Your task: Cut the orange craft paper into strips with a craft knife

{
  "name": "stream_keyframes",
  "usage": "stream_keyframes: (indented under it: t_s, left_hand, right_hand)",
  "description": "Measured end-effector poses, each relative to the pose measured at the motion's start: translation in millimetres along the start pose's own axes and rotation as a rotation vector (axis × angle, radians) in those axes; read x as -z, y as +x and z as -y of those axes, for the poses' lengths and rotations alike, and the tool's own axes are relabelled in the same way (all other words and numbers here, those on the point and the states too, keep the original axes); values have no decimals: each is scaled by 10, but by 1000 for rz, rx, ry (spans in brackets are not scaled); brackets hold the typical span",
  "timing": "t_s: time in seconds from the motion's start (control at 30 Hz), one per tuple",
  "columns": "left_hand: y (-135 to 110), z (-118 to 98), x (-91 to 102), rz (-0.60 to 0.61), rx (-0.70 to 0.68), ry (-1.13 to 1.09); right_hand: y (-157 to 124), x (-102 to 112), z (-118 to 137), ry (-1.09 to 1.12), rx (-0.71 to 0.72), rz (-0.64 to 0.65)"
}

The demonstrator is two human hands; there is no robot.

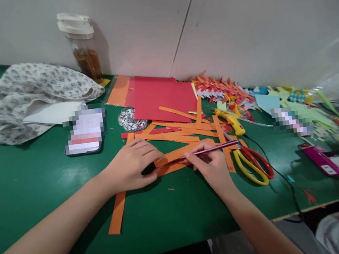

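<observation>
A folded strip of orange paper (177, 154) lies on the green table in front of me. My left hand (137, 164) grips the strip's left end between thumb and fingers. In my right hand (213, 166) is a slim, shiny pink pencil (221, 147), pinched with its point at the strip and its back end toward the right. Many loose orange strips (188, 131) lie crisscrossed behind both hands. One orange strip (117, 213) sticks out from beneath my left wrist. Scissors with yellow and red handles (250, 165) rest just right of my right hand, their blades partly covered.
Behind the strips are red paper sheets (162, 97), a bag of googly eyes (131, 119) and a yellow glue gun (232, 121) with its cord. A phone (85, 133), patterned cloth (38, 93) and bottle (82, 51) stand left. Woven paper pieces (220, 87) and a purple power strip (323, 161) lie right.
</observation>
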State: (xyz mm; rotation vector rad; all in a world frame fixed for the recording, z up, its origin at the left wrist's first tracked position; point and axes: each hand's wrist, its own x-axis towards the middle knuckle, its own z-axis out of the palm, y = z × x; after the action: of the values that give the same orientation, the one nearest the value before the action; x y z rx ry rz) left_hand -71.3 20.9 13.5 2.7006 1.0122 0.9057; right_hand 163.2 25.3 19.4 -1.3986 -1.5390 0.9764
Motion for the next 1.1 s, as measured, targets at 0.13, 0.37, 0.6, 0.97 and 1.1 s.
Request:
stream_keyframes:
  t_s: [0.13,0.37,0.6,0.97,1.1]
  left_hand:
    - [-6,-21,56,-182,-124,83]
    - [-40,4,87,13,-260,123]
    - [-60,-22,57,153,-276,171]
    - [-44,-70,16,176,-247,185]
    - [-47,-47,23,176,-243,178]
  right_hand:
    - [0,6,8,-8,-14,-9]
    - [10,47,-28,-30,2,-52]
    - [-4,35,29,23,20,-49]
    - [-70,-72,45,33,50,164]
    - [-54,-97,51,-17,65,167]
